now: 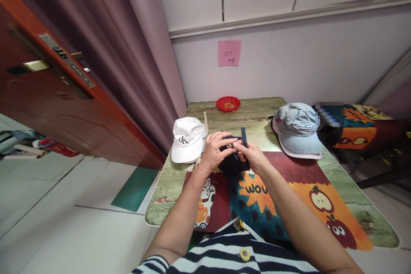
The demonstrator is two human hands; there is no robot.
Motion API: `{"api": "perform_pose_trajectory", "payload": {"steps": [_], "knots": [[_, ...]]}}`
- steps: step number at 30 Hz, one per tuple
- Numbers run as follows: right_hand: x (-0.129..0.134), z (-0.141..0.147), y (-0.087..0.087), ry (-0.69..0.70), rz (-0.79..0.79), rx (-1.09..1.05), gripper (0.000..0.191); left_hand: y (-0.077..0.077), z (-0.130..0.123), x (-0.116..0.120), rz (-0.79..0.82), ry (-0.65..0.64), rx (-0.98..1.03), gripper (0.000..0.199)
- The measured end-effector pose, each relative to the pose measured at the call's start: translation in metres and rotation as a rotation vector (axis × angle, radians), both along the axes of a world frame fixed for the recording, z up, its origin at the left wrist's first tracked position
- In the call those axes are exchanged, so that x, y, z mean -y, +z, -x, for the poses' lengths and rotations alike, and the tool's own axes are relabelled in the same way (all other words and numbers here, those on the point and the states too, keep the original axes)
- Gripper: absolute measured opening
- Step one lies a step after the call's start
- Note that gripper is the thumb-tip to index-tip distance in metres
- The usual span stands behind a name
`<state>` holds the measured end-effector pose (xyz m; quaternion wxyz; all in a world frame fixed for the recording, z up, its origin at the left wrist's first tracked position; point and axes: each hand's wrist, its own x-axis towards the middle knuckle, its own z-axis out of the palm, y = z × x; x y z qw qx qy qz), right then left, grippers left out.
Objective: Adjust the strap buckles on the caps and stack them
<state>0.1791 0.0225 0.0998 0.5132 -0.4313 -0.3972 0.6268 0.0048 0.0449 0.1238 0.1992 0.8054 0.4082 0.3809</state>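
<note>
A black cap [231,163] sits between both my hands above the colourful cartoon mat [289,197] on the table. My left hand [215,150] grips the cap's back near a small metal buckle. My right hand [253,156] pinches the cap's dark adjustment strap [244,137], which sticks upward from my fingers. Most of the black cap is hidden behind my hands. A white cap [187,139] with a logo lies just left of my left hand. A grey-blue cap [298,129] with white lettering lies to the right.
A small red dish [227,103] stands at the table's far edge near the wall. A pink note [229,53] is stuck on the wall. A purple curtain [135,51] and a wooden door [48,90] stand left. A chair with a patterned cushion [359,130] is at right.
</note>
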Motion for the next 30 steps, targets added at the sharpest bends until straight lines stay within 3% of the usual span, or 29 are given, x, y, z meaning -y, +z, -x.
{"api": "perform_pose_trajectory", "payload": {"steps": [5,12,17,19,23,30], "knots": [[-0.001,0.001,-0.003,0.001,-0.005,-0.013,0.048,0.006,-0.003,0.005,-0.053,0.023,-0.056,0.029],[-0.002,0.004,-0.006,0.005,0.01,-0.02,0.049,0.001,0.002,-0.001,0.042,-0.01,0.12,0.023],[-0.002,0.006,-0.002,-0.026,-0.058,0.083,0.051,0.003,0.008,0.002,0.014,0.011,0.198,0.016],[-0.001,0.005,0.001,-0.091,-0.108,0.166,0.053,0.001,0.009,0.004,0.084,0.054,0.26,0.019],[0.001,0.002,0.005,-0.216,-0.221,0.351,0.051,-0.013,0.01,0.001,0.377,0.071,0.538,0.029],[0.007,0.001,0.019,-0.126,-0.25,0.629,0.029,-0.041,0.003,-0.007,0.657,0.037,0.915,0.038]]}}
